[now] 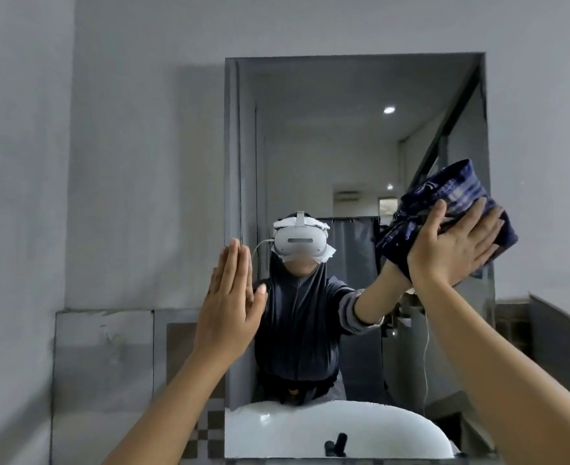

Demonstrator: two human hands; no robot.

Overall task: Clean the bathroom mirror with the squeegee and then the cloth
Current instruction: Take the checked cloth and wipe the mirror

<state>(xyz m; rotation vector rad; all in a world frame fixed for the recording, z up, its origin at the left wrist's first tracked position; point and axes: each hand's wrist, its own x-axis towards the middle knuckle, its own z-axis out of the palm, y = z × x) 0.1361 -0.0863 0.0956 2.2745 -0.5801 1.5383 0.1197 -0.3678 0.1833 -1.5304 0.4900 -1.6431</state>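
The rectangular bathroom mirror [354, 135] hangs on the grey wall ahead. My right hand [451, 243] presses a folded dark blue checked cloth [458, 193] flat against the mirror near its right edge, about halfway up. My left hand [229, 297] lies flat with fingers together on the mirror's left edge, holding nothing. No squeegee is in view. The mirror reflects a person wearing a white headset and dark top.
A white basin [310, 427] shows in the mirror's lower part, with a dark tap [337, 444] by it. Grey wall fills the left side. A tiled ledge [109, 330] runs below on the left, and a curved panel [558, 333] stands at the right.
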